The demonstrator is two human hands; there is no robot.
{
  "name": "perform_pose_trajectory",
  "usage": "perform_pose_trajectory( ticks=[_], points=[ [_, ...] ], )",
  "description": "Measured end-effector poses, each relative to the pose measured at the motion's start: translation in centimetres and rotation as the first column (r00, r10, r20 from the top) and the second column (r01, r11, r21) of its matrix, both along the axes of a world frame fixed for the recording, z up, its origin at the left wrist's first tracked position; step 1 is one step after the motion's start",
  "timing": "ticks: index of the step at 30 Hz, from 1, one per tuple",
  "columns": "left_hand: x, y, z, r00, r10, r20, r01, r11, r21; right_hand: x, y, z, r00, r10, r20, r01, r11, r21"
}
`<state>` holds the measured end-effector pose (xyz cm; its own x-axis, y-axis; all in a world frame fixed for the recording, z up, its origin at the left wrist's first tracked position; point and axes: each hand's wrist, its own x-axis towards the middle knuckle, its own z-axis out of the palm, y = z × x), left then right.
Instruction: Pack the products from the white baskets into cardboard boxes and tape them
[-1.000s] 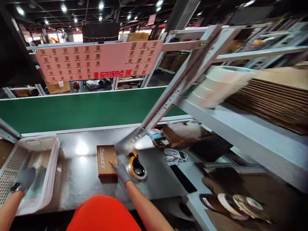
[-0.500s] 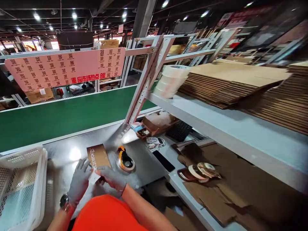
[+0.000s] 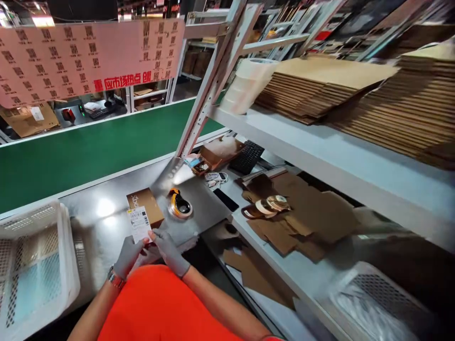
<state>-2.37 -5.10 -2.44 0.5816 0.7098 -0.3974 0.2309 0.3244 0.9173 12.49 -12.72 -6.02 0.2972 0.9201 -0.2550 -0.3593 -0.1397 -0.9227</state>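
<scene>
My left hand (image 3: 128, 258) and right hand (image 3: 169, 252) wear grey; my label (image 3: 139, 224) is white with black print, the box (image 3: 152, 208) brown, the tape dispenser (image 3: 182, 206) orange and black.

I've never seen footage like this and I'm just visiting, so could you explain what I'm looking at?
There is no robot here: a person works with their own two hands, in grey gloves. Every picture comes from one camera worn on that person's head, looking forward and down.

The left hand and right hand together pinch the lower end of a white printed label. From this angle it covers part of a brown box; whether they touch, I cannot tell.

On the shiny table, a yellow-and-black tape dispenser lies to the right of the box, and a white plastic basket stands at the left.
</scene>
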Motion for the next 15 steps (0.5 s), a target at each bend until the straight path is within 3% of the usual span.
perform_pose_trajectory(
  ticks=[6,15],
  points=[
    [-1.2,-0.9,-1.1,0.997,0.075,0.022,-0.073,0.994,-0.084,-2.5,-2.4,0.2,0.975,-0.119,-0.185,0.104,0.99,-0.09],
    [-1.7,-1.5,-0.7,0.992,0.119,0.03,-0.114,0.984,-0.135,-2.8,-4.4,2.5,0.954,-0.104,-0.283,0.089,0.994,-0.065]
  ],
)
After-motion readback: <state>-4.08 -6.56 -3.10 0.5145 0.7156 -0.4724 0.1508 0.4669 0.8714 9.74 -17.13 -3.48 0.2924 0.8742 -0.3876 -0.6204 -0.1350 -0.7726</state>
